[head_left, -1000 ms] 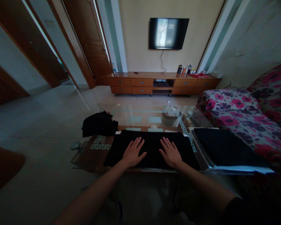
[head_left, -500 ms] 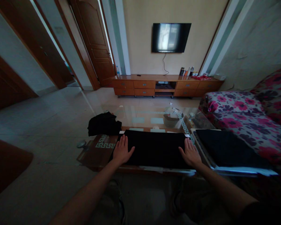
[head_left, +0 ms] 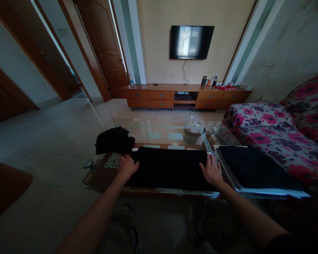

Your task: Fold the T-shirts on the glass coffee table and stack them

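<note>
A folded black cloth (head_left: 169, 169) lies flat as a wide rectangle on the glass coffee table (head_left: 141, 130). Bits of something white stick out at its upper corners. At its left edge rests my left hand (head_left: 127, 167), thumb apart on the fabric and fingers bent down over the side, their tips hard to make out. Along the right edge my right hand (head_left: 212, 171) lies open and flat, its fingers pointing away from me. Behind my left hand sits a crumpled black cloth (head_left: 113, 140).
To the right, another folded black cloth (head_left: 257, 167) lies on a pale stack. A bowl-shaped container (head_left: 194, 134) shows towards the table's far side. A flowered sofa (head_left: 270, 137) borders the right. Beyond are a low wooden cabinet (head_left: 161, 95) and a wall television (head_left: 192, 42).
My left hand has slid left off the cloth's top to its edge, and its fingers have bent. My right hand stays on the right edge. The view has shifted slightly.
</note>
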Tool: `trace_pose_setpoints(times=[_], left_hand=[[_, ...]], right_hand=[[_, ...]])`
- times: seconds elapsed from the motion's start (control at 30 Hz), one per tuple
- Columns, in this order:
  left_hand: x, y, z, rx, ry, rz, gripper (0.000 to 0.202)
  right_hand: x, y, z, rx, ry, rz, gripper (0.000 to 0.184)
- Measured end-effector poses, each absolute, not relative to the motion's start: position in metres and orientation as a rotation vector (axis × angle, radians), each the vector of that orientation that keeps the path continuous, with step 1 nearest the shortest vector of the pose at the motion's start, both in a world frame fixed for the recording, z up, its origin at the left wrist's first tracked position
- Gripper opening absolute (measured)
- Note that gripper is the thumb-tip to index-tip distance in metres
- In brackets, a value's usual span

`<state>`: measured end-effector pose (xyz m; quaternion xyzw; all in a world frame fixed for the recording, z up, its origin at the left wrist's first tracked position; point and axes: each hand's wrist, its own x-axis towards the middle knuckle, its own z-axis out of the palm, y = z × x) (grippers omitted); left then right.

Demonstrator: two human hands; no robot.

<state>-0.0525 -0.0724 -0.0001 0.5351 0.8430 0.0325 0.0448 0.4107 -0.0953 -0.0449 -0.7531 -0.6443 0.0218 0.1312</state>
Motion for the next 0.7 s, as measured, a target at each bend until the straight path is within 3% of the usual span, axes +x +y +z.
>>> trace_pose_setpoints(times=[0.17, 0.47, 0.6, 0.7], left_hand=[[-0.083, -0.061, 0.007, 1.625, 2.287, -0.011, 0.063], [-0.081, -0.065, 0.020, 1.380, 2.051, 0.314, 0.019], [-0.066, -0.062, 0.039, 1.400, 1.985, 0.467, 0.019], [-0.043, -0.059, 0.058, 1.456, 1.962, 0.586, 0.024]], right_hand=[[0.404, -0.094, -0.041, -2.190, -1.876, 0.082, 0.082], [0.393, -0.098, -0.031, -2.091, -1.847, 0.021, 0.072], [0.377, -0.090, -0.014, -1.832, -1.859, 0.159, 0.061], [0.347, -0.078, 0.003, -1.582, -1.758, 0.538, 0.052]])
